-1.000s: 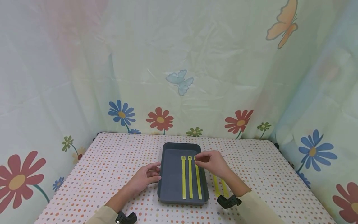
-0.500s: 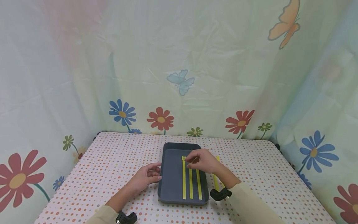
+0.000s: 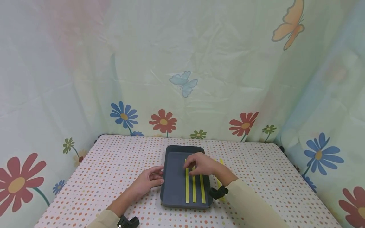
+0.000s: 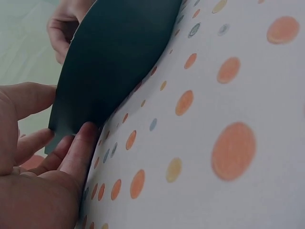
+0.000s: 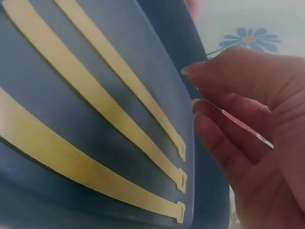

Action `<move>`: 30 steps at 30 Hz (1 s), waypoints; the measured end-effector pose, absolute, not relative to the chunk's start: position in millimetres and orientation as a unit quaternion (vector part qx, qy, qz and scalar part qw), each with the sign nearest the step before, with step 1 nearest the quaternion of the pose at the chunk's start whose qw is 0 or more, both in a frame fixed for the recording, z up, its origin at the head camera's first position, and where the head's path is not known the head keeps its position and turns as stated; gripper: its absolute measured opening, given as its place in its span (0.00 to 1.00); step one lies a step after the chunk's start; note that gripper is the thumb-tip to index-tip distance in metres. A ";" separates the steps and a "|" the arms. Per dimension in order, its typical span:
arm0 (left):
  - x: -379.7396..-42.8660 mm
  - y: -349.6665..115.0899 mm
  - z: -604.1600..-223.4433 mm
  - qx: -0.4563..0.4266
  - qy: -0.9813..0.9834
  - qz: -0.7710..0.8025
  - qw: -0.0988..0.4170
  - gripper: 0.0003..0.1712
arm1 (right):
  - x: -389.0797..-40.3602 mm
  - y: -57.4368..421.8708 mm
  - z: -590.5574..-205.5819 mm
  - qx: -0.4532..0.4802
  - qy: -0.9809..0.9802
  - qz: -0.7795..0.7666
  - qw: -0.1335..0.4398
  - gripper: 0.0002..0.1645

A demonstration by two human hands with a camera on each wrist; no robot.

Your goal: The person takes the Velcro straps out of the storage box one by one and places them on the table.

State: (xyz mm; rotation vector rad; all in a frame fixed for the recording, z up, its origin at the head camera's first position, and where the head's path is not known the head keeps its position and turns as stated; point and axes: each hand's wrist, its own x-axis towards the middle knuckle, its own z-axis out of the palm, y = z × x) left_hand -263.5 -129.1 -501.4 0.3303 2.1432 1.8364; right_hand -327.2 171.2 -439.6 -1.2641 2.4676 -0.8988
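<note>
A dark grey tray (image 3: 173, 190) bears three yellow hook-and-loop cable ties (image 3: 187, 188), laid side by side lengthwise on its right half. In the right wrist view, each tie (image 5: 90, 90) has a slotted head near the tray's far end. My right hand (image 3: 201, 164) hovers over those heads, hiding parts of them in the head view. Its thumb and fingers are loosely bent, with no tie between them. At the tray's left side is my left hand (image 3: 146, 181); in the left wrist view its fingertips (image 4: 86, 131) touch the tray wall.
More yellow ties (image 3: 221, 161) lie on the table just right of the tray, partly behind the right forearm. A dotted cloth (image 3: 128, 155) covers the table. Behind it hangs a flowered curtain (image 3: 137, 63).
My right hand has moved left across the tray, from the rightmost tie's head to the leftmost. The left hand and the three ties stay almost where they were.
</note>
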 end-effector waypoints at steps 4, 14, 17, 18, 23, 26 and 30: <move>-264.0 -129.7 -501.5 0.114 0.747 0.638 0.149 0.38 | -330.0 165.6 -440.9 -0.431 0.849 -0.272 0.136 0.14; -262.2 -129.2 -499.2 0.118 0.743 0.640 0.153 0.39 | -331.6 157.2 -443.1 -0.439 0.860 -0.212 0.149 0.14; -262.4 -129.2 -498.8 0.116 0.746 0.638 0.153 0.39 | -332.5 155.0 -443.3 -0.444 0.862 -0.195 0.149 0.14; -262.4 -129.3 -498.7 0.116 0.745 0.638 0.154 0.39 | -332.7 154.3 -443.0 -0.446 0.862 -0.190 0.148 0.15; -262.5 -129.5 -498.2 0.119 0.743 0.640 0.155 0.39 | -334.1 150.8 -443.1 -0.461 0.862 -0.157 0.142 0.15; -262.8 -129.7 -498.7 0.120 0.743 0.640 0.154 0.39 | -334.8 148.5 -444.0 -0.468 0.861 -0.141 0.139 0.16; -262.9 -129.5 -499.5 0.118 0.744 0.639 0.155 0.39 | -335.0 146.4 -443.9 -0.472 0.861 -0.130 0.138 0.16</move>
